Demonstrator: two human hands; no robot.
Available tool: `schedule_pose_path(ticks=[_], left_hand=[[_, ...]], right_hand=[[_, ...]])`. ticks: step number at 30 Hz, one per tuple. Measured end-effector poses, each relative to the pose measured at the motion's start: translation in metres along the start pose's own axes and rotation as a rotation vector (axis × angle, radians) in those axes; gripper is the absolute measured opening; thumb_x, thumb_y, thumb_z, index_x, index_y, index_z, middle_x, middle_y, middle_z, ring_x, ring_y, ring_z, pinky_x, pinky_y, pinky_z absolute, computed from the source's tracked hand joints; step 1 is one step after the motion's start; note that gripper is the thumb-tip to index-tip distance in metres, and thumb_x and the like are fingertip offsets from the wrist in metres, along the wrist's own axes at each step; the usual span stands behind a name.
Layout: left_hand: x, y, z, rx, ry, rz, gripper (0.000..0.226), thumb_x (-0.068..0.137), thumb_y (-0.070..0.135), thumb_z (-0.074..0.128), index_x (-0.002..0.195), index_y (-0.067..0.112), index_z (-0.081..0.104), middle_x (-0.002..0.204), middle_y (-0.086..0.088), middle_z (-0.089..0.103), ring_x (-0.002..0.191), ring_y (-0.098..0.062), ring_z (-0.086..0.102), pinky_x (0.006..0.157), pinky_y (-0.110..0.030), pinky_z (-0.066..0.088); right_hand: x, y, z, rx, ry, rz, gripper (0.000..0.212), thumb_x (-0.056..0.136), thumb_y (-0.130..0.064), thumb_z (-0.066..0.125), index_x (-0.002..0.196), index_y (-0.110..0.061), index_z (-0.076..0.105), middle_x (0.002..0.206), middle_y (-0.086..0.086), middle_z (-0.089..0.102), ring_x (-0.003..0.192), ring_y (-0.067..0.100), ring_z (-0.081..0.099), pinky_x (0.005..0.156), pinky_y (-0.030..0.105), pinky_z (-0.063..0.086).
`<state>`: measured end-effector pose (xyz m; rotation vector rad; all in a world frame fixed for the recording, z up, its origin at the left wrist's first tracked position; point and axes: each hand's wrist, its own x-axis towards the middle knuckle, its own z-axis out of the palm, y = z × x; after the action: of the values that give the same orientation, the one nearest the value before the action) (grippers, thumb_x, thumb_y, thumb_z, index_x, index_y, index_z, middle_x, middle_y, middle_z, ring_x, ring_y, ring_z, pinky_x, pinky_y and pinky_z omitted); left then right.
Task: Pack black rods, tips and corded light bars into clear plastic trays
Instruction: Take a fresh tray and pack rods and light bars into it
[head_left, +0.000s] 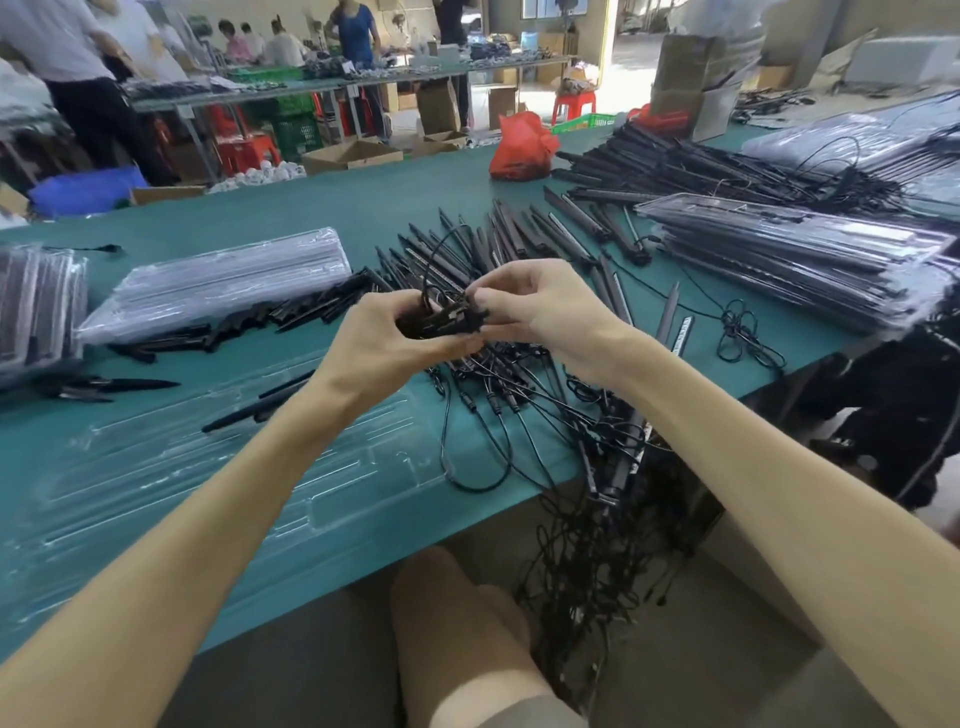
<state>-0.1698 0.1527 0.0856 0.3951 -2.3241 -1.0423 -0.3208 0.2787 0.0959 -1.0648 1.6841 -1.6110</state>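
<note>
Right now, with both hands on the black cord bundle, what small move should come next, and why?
Probably tuck the loose cord loop into the bundle before lowering it. The left hand grips the bundle, the right hand pinches its end, and the loop sticks up above both. The clear tray lies under the left forearm.

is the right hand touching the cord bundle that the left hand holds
Touching. In the head view the right hand pinches the cord bundle at its fingertips, while the left hand grips its other end.
</note>
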Motion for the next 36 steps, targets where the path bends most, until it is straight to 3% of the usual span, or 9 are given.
schedule_pose_path(ticks=[7, 12, 15, 18, 24, 27, 29, 32, 36], left_hand=[[-0.002, -0.003, -0.001, 0.146, 0.162, 0.019, 0.037, 0.075, 0.053, 0.08, 0.095, 0.022, 0.075, 0.082, 0.008, 0.073, 0.071, -0.012, 0.064, 0.065, -0.031, 0.053], [0.006, 0.002, 0.005, 0.197, 0.271, 0.072, 0.037, 0.082, 0.051, 0.075, 0.095, 0.016, 0.071, 0.08, 0.011, 0.067, 0.065, 0.002, 0.055, 0.059, -0.017, 0.043], [0.011, 0.006, 0.008, 0.201, 0.302, 0.08, 0.043, 0.082, 0.051, 0.073, 0.102, 0.013, 0.071, 0.087, 0.006, 0.07, 0.071, -0.003, 0.057, 0.065, -0.022, 0.046], [0.016, 0.012, 0.01, 0.222, 0.32, 0.112, 0.043, 0.083, 0.051, 0.072, 0.104, 0.013, 0.069, 0.088, 0.006, 0.068, 0.073, -0.006, 0.058, 0.066, -0.025, 0.048], [0.02, 0.02, 0.002, 0.265, 0.215, 0.114, 0.045, 0.088, 0.055, 0.062, 0.104, 0.013, 0.064, 0.083, 0.016, 0.059, 0.071, 0.0, 0.054, 0.067, -0.029, 0.046], [0.015, 0.022, 0.0, 0.228, 0.163, 0.088, 0.053, 0.085, 0.057, 0.061, 0.107, 0.009, 0.062, 0.092, 0.006, 0.065, 0.081, -0.012, 0.062, 0.075, -0.034, 0.054], [0.012, 0.024, -0.001, 0.187, 0.14, 0.07, 0.06, 0.082, 0.059, 0.06, 0.113, 0.007, 0.062, 0.1, 0.001, 0.068, 0.089, -0.016, 0.064, 0.081, -0.036, 0.057], [0.011, 0.028, -0.006, 0.104, 0.154, 0.074, 0.056, 0.083, 0.057, 0.061, 0.112, 0.009, 0.062, 0.097, -0.001, 0.068, 0.085, -0.016, 0.065, 0.071, -0.028, 0.056], [0.009, 0.027, -0.015, 0.069, 0.171, 0.118, 0.019, 0.094, 0.038, 0.067, 0.096, 0.02, 0.061, 0.08, 0.007, 0.062, 0.061, 0.001, 0.055, 0.05, -0.015, 0.043]], right_hand=[[-0.025, 0.024, -0.026, -0.53, -0.165, -0.021, 0.017, 0.094, -0.022, 0.069, 0.104, -0.009, 0.074, 0.094, 0.005, 0.076, 0.083, 0.018, 0.07, 0.074, 0.026, 0.056], [-0.041, 0.027, -0.053, -0.429, -0.28, 0.045, 0.025, 0.101, -0.024, 0.059, 0.102, -0.005, 0.076, 0.092, 0.007, 0.078, 0.087, 0.017, 0.074, 0.083, 0.025, 0.057], [-0.047, 0.025, -0.067, -0.585, -0.374, 0.003, 0.013, 0.095, -0.02, 0.068, 0.099, -0.012, 0.078, 0.092, 0.001, 0.078, 0.09, 0.017, 0.072, 0.089, 0.031, 0.055], [-0.047, 0.025, -0.068, -0.627, -0.29, -0.043, 0.008, 0.09, -0.018, 0.074, 0.089, -0.012, 0.079, 0.084, 0.001, 0.078, 0.087, 0.031, 0.071, 0.093, 0.051, 0.052], [-0.05, 0.013, -0.065, -0.542, -0.096, -0.155, 0.005, 0.086, -0.002, 0.074, 0.088, -0.004, 0.078, 0.077, 0.005, 0.077, 0.079, 0.022, 0.074, 0.09, 0.043, 0.057], [-0.052, -0.012, -0.058, -0.388, 0.019, -0.207, 0.007, 0.089, -0.006, 0.07, 0.094, -0.003, 0.074, 0.08, 0.007, 0.075, 0.072, 0.013, 0.071, 0.071, 0.023, 0.058], [-0.043, -0.04, -0.053, -0.353, 0.1, -0.293, 0.015, 0.092, -0.014, 0.069, 0.101, -0.003, 0.072, 0.082, 0.005, 0.075, 0.072, 0.015, 0.071, 0.068, 0.024, 0.057], [-0.024, -0.081, -0.036, -0.397, 0.083, -0.395, 0.019, 0.092, -0.016, 0.07, 0.104, -0.001, 0.071, 0.083, 0.006, 0.075, 0.073, 0.019, 0.074, 0.069, 0.031, 0.061], [-0.002, -0.09, -0.009, -0.435, 0.097, -0.385, 0.015, 0.092, -0.012, 0.07, 0.101, 0.001, 0.071, 0.085, 0.009, 0.074, 0.073, 0.017, 0.074, 0.071, 0.037, 0.062]])
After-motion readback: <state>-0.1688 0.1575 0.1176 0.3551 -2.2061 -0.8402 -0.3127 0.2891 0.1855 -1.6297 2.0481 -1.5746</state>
